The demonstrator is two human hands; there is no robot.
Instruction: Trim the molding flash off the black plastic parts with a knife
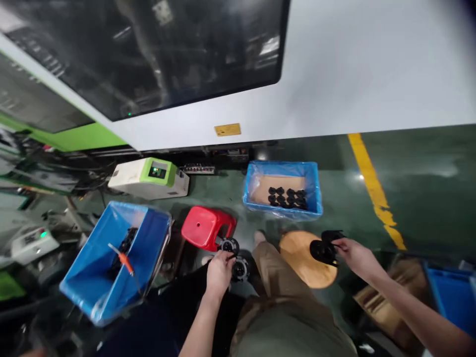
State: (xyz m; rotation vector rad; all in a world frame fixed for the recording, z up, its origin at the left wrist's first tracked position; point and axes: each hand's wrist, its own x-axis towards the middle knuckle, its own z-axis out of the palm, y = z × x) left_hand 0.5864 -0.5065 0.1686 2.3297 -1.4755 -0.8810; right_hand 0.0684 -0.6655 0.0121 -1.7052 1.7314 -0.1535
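My left hand [219, 273] is closed in a pinch on a pair of joined round parts [240, 268], black with silvery rings, beside the red stool. Off to the right, my right hand [355, 254] pinches black plastic parts [324, 251] with flat round ends, held over the right side of a round wooden stool top [295, 253]. Whether they touch the wood I cannot tell. Ahead on the floor, a blue bin [315, 191] lined with clear film and brown cardboard holds several small black parts [286, 197] in rows.
A red plastic stool [201, 227] stands left of my legs. Beyond it, a divided blue bin [89, 267] holds black parts and an orange-handled tool [125, 262]. A large white machine [357, 74] spans the front. Cardboard [394, 292] and another blue bin [448, 292] lie at right.
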